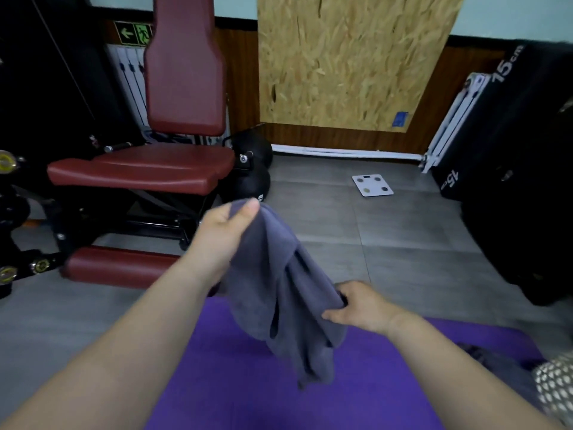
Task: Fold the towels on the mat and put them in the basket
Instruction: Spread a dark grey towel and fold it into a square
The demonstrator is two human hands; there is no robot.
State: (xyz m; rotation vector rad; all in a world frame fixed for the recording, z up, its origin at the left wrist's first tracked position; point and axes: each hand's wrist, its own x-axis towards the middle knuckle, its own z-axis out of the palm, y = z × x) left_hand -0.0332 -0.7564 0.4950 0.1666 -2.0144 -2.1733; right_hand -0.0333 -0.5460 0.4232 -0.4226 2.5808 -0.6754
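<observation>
Maroon bench (145,172), white scale (372,185) beyond grey towel (288,290)

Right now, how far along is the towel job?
Nothing looks finished: no folded towel shows. In hand: the grey cloth towel hangs crumpled above the purple exercise mat, left hand pinching its top, right hand gripping its side. Left: folding it, the dark grey bundle, possibly another towel, on the mat's right, and basketing.

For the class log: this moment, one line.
left hand pinches grey cloth towel | right hand grips it lower | above purple exercise mat
</observation>
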